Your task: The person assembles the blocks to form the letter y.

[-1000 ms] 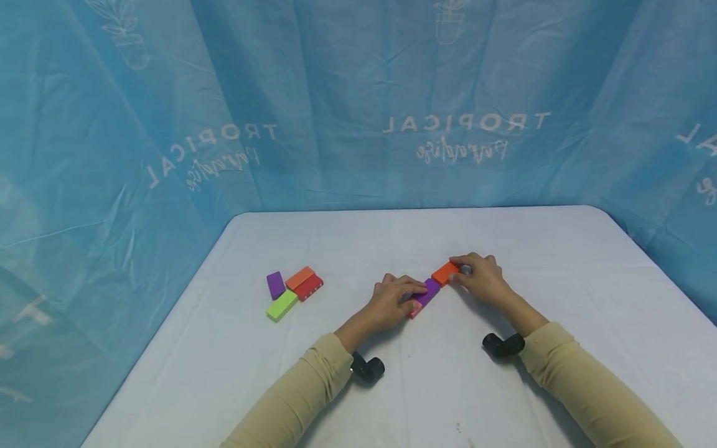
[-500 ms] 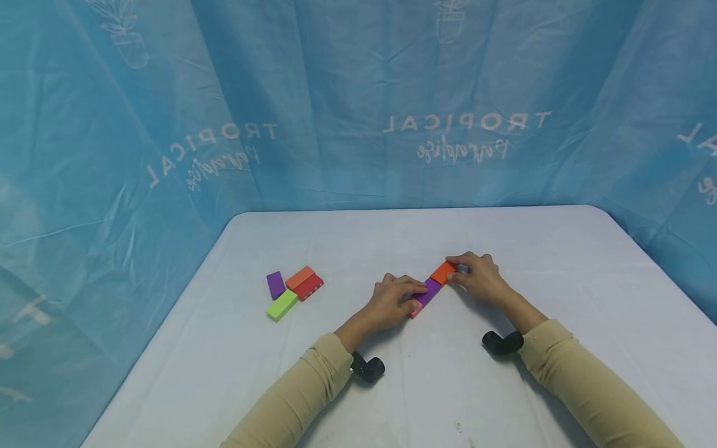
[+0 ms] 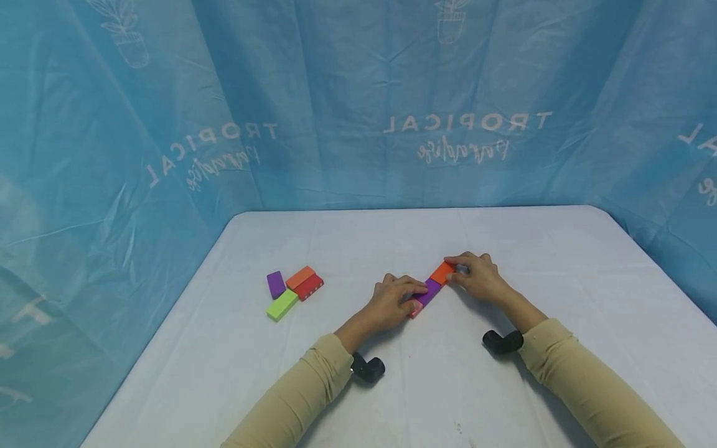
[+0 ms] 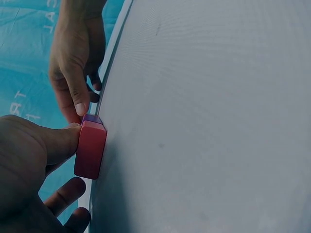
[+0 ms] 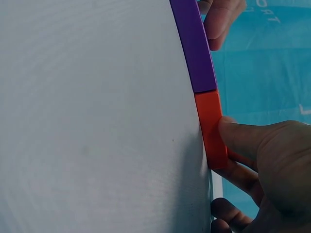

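Observation:
A pink-red block, a purple block and an orange block lie end to end in a slanting row on the white table. My left hand holds the near part of this row, its thumb on the pink-red block and a finger on the purple one. At the far end, my right hand pinches the orange block between thumb and fingers. In the right wrist view the orange block's end meets the purple block's end. The left fingers hide part of the pink-red and purple blocks.
Left of the hands lie a purple block, an orange block, a red block with white dots and a lime green block, grouped together. A blue printed curtain hangs behind the white table.
My right hand has slid the orange block slightly left, up against the end of the purple block. The left hand has stayed in place.

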Motion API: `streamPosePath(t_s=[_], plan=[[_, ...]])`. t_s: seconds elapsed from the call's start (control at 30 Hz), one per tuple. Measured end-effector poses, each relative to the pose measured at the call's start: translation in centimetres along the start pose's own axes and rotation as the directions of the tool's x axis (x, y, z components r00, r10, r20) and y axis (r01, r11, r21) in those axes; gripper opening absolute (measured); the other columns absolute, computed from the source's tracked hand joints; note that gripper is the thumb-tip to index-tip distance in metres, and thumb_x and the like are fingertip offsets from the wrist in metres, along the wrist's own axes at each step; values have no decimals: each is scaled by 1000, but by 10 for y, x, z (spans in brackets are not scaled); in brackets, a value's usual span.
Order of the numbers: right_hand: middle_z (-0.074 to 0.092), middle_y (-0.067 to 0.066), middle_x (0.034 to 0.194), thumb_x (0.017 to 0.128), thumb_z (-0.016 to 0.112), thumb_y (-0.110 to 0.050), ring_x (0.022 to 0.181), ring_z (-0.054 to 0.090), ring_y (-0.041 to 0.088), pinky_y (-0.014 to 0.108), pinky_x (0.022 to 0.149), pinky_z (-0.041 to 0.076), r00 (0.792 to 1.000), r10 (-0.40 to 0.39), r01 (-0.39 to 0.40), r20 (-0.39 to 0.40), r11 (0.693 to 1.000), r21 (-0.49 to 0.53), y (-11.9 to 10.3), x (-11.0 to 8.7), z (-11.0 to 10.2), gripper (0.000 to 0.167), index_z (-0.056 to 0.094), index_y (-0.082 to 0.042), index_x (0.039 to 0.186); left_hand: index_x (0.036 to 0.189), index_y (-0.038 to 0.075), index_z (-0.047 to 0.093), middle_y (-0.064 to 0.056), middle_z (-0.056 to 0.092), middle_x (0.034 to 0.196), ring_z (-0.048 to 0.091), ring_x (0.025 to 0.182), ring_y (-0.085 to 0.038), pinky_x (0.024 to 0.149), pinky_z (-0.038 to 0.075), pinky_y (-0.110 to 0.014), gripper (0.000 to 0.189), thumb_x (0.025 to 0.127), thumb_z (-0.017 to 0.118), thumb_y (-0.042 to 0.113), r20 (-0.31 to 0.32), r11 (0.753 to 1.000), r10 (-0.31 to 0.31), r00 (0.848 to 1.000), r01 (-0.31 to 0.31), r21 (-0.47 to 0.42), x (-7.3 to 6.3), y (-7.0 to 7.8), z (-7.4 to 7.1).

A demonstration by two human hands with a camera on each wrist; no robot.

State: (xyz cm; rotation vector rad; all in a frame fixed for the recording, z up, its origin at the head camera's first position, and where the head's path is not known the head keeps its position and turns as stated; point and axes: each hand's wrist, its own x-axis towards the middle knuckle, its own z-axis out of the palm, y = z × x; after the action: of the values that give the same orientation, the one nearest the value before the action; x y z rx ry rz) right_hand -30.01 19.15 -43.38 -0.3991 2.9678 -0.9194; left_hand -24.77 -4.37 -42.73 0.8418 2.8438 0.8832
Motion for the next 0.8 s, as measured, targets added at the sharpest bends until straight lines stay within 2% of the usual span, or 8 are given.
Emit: streamPosePath(t_s=[0.17, 0.53, 0.8], plan=[[56, 16, 129, 88, 64, -22, 100, 39, 31, 36, 73, 31, 1000, -5, 5, 1, 1000, 5, 0, 0, 0, 43, 58, -13, 129, 122, 20, 64, 10, 57, 132, 43, 107, -17, 85, 29, -31, 31, 91, 60, 20, 0, 1000, -2, 1000, 2, -4, 0, 1, -1], [56, 16, 130, 88, 64, -23, 100, 39, 31, 38, 74, 32, 1000, -3, 3, 8, 1000, 13, 0, -1, 1, 44, 57, -13, 130, 121, 21, 64, 11, 57, 131, 43, 107, -16, 87, 31, -32, 31, 91, 60, 21, 0, 999, 0, 1000, 0, 44, 0, 2, 0], [51, 18, 135, 89, 63, -27, 109, 40, 36, 51, 85, 39, 998, -26, 29, -52, 998, 50, -2, -3, -2, 48, 54, -11, 133, 122, 20, 63, 11, 54, 134, 42, 109, -17, 88, 31, -33, 31, 91, 59, 21, 9, 999, -1, 1000, 0, 53, 1, 3, -1]])
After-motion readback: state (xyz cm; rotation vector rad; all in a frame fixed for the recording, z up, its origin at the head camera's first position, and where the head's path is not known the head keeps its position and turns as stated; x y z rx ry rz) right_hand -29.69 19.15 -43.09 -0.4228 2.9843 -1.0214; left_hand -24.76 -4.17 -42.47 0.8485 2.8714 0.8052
